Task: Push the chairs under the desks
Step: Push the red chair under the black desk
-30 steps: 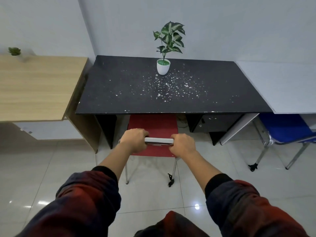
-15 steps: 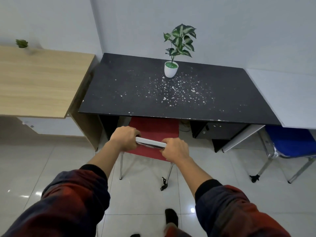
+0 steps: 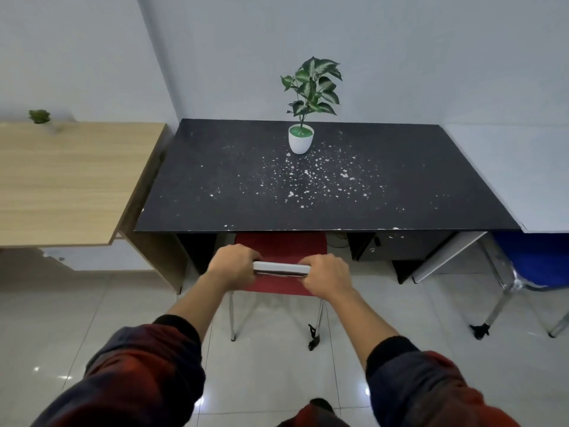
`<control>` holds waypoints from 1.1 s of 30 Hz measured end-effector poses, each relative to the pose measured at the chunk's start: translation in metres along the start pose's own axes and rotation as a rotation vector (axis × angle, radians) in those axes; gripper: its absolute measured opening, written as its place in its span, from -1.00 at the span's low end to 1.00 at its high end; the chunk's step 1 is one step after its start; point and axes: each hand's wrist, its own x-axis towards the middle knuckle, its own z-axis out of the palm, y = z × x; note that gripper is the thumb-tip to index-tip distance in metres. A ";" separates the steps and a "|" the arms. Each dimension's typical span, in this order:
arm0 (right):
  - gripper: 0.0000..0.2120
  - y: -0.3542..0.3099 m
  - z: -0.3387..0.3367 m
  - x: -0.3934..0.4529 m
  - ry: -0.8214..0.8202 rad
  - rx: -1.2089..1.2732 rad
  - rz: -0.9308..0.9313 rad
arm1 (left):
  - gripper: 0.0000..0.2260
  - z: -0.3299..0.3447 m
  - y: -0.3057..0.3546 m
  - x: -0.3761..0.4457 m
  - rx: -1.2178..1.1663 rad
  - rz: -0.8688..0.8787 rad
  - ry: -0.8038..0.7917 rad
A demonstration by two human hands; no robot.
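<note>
- L hand (image 3: 234, 262) + R hand (image 3: 327, 275), centre frame, both fists closed tight over the white top rail (image 3: 279, 268) of the red chair (image 3: 278, 245). 1 hand per end of the rail, prob so the push goes straight and the chair doesn't yaw.
- Chair sits at the knee gap of the black desk (image 3: 215, 167): front of seat already under the desk edge, back part of seat + 2 rear legs (image 3: 231, 315) out over the floor tiles. Judgement: part-way in, more push needed.
- Gap is flanked by dark desk panels L and R just under the top; chair looks roughly centred between them, so low snag risk, but can't see the front legs.
- Potted plant (image 3: 303, 131) upper centre on the desk, well back from the front edge; a bump at the edge is unlikely to tip it. White flecks scattered on the top.
- Blue chair (image 3: 535, 260), right edge of frame, under the white desk (image 3: 511, 167), rear legs out. Wooden desk (image 3: 70, 180) at left; no chair visible there.
</note>
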 end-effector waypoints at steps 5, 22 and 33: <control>-0.65 -0.009 0.008 0.015 -0.001 -0.007 -0.064 | -0.70 -0.006 -0.015 0.009 0.023 -0.051 -0.020; -0.77 0.046 -0.022 0.014 -0.049 -0.012 -0.118 | -0.79 0.003 0.043 0.013 0.081 -0.072 -0.002; -0.77 0.058 -0.027 0.030 -0.045 -0.034 -0.133 | -0.77 0.003 0.049 0.023 0.062 -0.048 0.050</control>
